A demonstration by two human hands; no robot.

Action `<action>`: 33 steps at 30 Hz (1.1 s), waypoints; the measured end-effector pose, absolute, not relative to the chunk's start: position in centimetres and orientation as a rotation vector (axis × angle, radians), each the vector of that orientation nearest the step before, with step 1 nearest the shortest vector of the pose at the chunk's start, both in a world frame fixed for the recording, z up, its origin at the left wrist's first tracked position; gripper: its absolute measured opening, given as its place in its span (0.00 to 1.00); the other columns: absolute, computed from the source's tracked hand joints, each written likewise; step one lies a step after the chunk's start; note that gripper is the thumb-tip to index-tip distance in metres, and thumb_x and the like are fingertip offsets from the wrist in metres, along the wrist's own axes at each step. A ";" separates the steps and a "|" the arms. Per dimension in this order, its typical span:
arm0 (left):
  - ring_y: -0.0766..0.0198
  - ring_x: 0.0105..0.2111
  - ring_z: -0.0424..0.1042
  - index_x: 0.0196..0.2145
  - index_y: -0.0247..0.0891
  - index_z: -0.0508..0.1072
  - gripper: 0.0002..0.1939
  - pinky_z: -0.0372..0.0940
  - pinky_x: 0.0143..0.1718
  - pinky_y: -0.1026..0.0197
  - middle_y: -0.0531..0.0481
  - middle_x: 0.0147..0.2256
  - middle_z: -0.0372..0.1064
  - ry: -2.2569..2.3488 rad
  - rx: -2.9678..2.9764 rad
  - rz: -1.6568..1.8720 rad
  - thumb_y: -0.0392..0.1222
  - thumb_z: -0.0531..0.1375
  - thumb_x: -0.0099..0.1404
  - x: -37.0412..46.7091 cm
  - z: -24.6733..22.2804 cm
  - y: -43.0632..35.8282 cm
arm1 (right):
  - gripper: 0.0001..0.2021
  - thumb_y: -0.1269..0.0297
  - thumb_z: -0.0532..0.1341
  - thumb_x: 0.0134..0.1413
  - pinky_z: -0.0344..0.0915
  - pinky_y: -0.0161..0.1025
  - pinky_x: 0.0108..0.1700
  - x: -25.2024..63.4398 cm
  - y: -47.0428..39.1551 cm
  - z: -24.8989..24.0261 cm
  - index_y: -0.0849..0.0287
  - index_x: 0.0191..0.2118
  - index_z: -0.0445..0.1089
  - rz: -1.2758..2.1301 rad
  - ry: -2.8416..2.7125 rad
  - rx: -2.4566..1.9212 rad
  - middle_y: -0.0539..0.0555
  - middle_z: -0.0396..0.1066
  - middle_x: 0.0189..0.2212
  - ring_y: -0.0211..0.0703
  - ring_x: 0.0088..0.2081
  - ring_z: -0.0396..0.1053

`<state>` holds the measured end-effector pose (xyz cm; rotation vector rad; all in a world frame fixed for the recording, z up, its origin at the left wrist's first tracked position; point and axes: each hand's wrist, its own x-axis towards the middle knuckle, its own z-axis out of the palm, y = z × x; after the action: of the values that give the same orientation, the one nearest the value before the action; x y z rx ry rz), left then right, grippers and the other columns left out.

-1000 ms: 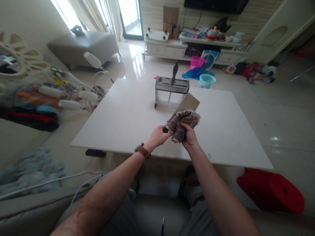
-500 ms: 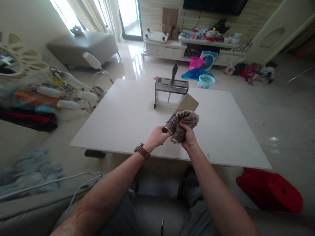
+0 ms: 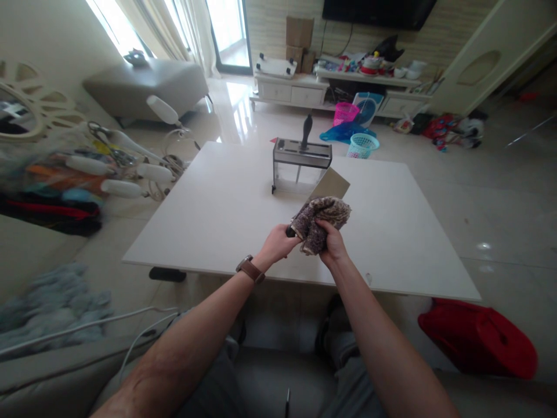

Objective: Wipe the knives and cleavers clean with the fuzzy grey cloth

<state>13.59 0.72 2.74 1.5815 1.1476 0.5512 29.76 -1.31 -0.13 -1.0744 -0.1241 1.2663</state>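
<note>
My left hand [image 3: 277, 244] is closed round the black handle of a cleaver, whose broad blade [image 3: 333, 184] points up and to the right above the white table [image 3: 209, 203]. A brown patterned cloth [image 3: 324, 223] is bunched against the near part of the blade and covers it there. My right hand [image 3: 334, 242] grips this cloth, thumb on top. Just beyond the blade stands a knife block [image 3: 302, 157] with a grey top and clear sides. One black-handled tool [image 3: 307, 130] sticks up out of it.
Past the table's far edge are a light blue basket [image 3: 362, 145], a pink basket [image 3: 346, 112] and a white TV cabinet [image 3: 291, 93]. A floor lamp [image 3: 126, 139] rises at the left. Something red [image 3: 478, 337] lies at the lower right.
</note>
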 end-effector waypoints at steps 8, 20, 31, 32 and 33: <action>0.69 0.17 0.67 0.27 0.35 0.72 0.09 0.63 0.14 0.69 0.54 0.21 0.67 1.146 1.580 0.556 0.43 0.61 0.59 13.6 2.7 0.8 | 0.14 0.73 0.72 0.42 0.81 0.39 0.40 29.6 -1.3 0.2 0.60 0.40 0.78 1.266 -0.113 -1.075 0.51 0.83 0.35 0.44 0.35 0.81; 0.70 0.16 0.66 0.27 0.34 0.72 0.09 0.63 0.13 0.69 0.55 0.21 0.66 1.156 1.574 0.553 0.43 0.62 0.60 13.7 2.6 0.7 | 0.15 0.72 0.72 0.43 0.81 0.39 0.41 29.8 -1.3 -0.2 0.61 0.41 0.78 1.286 -0.121 -1.074 0.52 0.83 0.36 0.44 0.35 0.81; 0.70 0.17 0.66 0.28 0.34 0.72 0.09 0.62 0.13 0.70 0.54 0.21 0.67 1.159 1.570 0.547 0.42 0.62 0.60 13.7 2.8 0.7 | 0.16 0.72 0.72 0.41 0.81 0.40 0.41 29.7 -1.3 0.0 0.61 0.41 0.78 1.280 -0.111 -1.077 0.52 0.83 0.35 0.44 0.35 0.80; 0.70 0.17 0.66 0.28 0.33 0.72 0.09 0.62 0.13 0.70 0.54 0.21 0.67 1.158 1.570 0.546 0.42 0.62 0.61 13.6 2.8 0.7 | 0.16 0.72 0.72 0.41 0.81 0.40 0.41 29.7 -1.3 0.0 0.61 0.41 0.78 1.279 -0.104 -1.080 0.52 0.83 0.35 0.44 0.35 0.80; 0.70 0.17 0.66 0.28 0.33 0.72 0.09 0.62 0.13 0.70 0.54 0.21 0.67 1.156 1.570 0.544 0.42 0.62 0.61 13.6 2.9 0.7 | 0.16 0.72 0.72 0.41 0.81 0.39 0.40 29.7 -1.3 0.1 0.61 0.41 0.78 1.276 -0.096 -1.083 0.52 0.83 0.35 0.44 0.34 0.80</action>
<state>13.63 0.72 2.87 1.5699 1.1560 0.5442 29.70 -1.34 0.12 -1.0835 -0.0962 1.2762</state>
